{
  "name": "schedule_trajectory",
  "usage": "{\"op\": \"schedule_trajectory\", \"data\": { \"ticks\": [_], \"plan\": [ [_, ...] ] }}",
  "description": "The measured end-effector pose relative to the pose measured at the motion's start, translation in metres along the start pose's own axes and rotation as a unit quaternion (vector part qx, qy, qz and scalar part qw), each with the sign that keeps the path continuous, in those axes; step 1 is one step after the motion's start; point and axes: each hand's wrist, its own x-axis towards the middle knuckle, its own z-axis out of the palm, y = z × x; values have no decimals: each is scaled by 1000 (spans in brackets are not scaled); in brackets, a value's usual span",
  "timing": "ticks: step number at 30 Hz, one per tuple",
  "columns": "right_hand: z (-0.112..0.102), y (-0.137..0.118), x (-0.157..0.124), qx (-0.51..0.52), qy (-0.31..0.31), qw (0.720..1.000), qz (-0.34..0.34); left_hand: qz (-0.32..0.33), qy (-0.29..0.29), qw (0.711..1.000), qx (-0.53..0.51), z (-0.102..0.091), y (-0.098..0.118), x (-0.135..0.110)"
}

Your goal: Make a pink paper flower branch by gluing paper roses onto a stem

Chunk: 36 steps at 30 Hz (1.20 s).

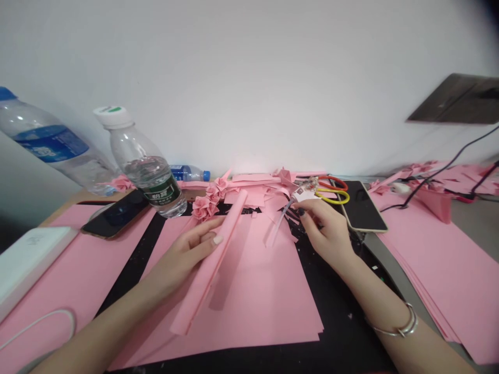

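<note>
Two hands work over the pink sheets, and the long folded pink paper strip [202, 283] lies nearest the left hand [183, 254], its long axis slanting from near left to far right. The left hand is much closer to it than the right. Its fingers curve lightly together against the strip's upper part, and its near end overhangs the sheet beneath. The strip looks narrow and crisply creased, with a flat, matte face.

The right hand [323, 228] stands well apart on the right, pinching a small white-and-clear plastic applicator [300, 196] between thumb and fingers; what it is exactly cannot be told. Beneath both hands lie loose pink paper sheets [257, 306] on a black mat [136, 265]. Beyond them are pink paper roses [205, 208] and cut scraps. Red-and-yellow-handled scissors [331, 189] sit just beyond the right hand, beside a black phone [362, 208]. On the far left stand a clear water bottle [150, 166] and a second phone [115, 214], with a white power bank [31, 265] near the left edge of the surface.
</note>
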Motion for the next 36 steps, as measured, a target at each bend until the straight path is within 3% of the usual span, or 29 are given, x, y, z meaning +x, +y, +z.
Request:
{"op": "schedule_trajectory", "data": {
  "ticks": [5,9,15,20,29,33,36],
  "plan": [
    [11,-5,-5,19,-80,995,-59,-60,32,991,-112,-13,9,3],
    [22,-9,-10,18,-60,995,-83,-70,-28,990,-122,-13,15,5],
    [28,-17,-14,-21,-28,999,-17,-41,-128,989,-57,13,13,10],
    [30,-16,-14,-18,-12,1000,-4,-16,-175,979,-109,27,5,16],
    [24,-17,-12,-3,6,1000,-8,-51,-189,968,-158,23,0,15],
    [19,-13,-11,0,16,999,39,-49,-177,977,-113,21,-2,14],
    [13,-4,-9,3,58,993,103,-52,-169,980,-93,20,-7,15]
  ]
}}
